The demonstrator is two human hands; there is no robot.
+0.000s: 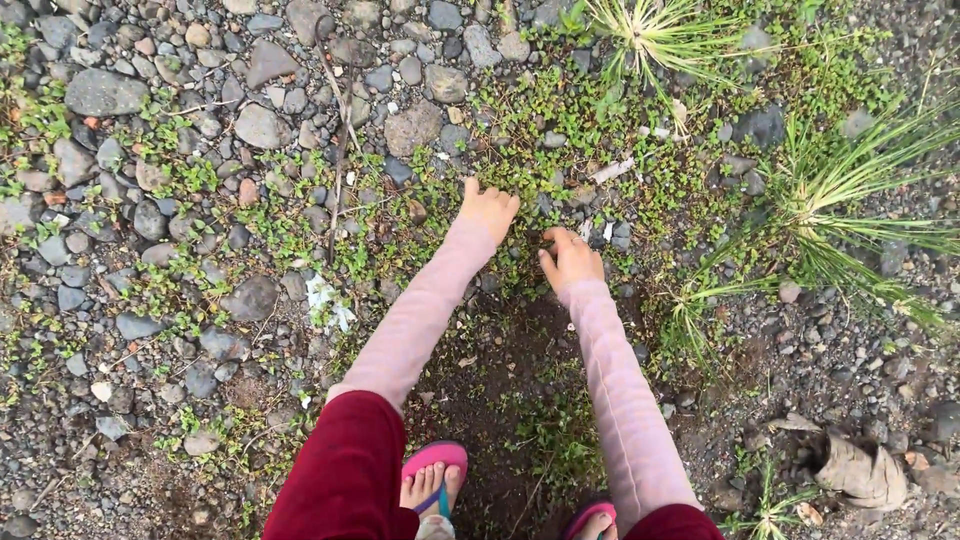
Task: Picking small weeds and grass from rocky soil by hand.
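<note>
Weeds: low, small-leaved green creepers, recorded as a mat spread over gravel and dark soil, lying directly under and between both hands at the centre of the head view.

Left hand: pink-sleeved, was pressed palm-down into the mat, fingers pointed toward 12 o'clock. Grip was fairly flat and spread; whether any stems were caught beneath it could not be told.

Right hand: pink-sleeved, was set just beside the left, at its 4 o'clock. Fingers were curled toward 10 o'clock with the thumb drawn in, a narrow, pinching grip at ground level; stems appeared to be enclosed, though this could not be confirmed.

Relation noted: the nearest untouched growth lay at 12 o'clock from both hands, the mat running roughly from 9 to 3 o'clock across the frame. The left hand was judged nearer to it, being set further forward.

Surroundings: bare dark soil at 6 o'clock of the hands, between the forearms. Grey stones from 9 to 11 o'clock. Grass tufts at 2 to 3 o'clock. Pink sandal with toes at 6 o'clock. Crumpled brown scrap at 4 o'clock, well apart.
</note>
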